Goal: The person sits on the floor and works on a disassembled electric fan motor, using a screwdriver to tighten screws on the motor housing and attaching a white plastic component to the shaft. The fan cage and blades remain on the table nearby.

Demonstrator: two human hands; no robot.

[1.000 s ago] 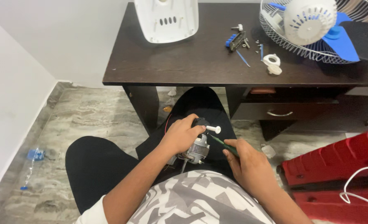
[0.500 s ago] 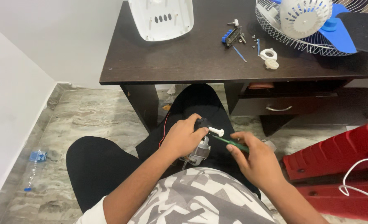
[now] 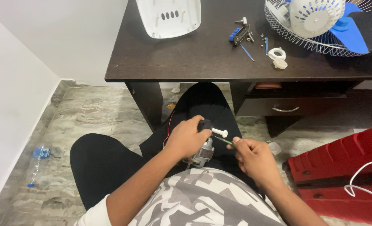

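Note:
My left hand (image 3: 187, 137) grips a small fan motor (image 3: 204, 151) over my lap; its metal body shows below my fingers and a white shaft knob (image 3: 220, 132) sticks out to the right. A thin red wire (image 3: 168, 129) runs from the motor up past my wrist. My right hand (image 3: 253, 160) pinches a thin green-handled screwdriver (image 3: 223, 141) whose tip points at the motor just under the white knob.
A dark wooden desk (image 3: 186, 62) stands ahead with a white fan housing (image 3: 168, 16), a wire fan guard with blue blades (image 3: 320, 25), white rings (image 3: 277, 56) and loose screws and tools (image 3: 242, 34). Red plastic crates (image 3: 341, 167) and a white cable lie at right. A plastic bottle (image 3: 38, 161) lies by the left wall.
The view has tilted down slightly, so the desk appears higher in the frame. My hands stay on the motor and screwdriver, with the right hand shifted a little.

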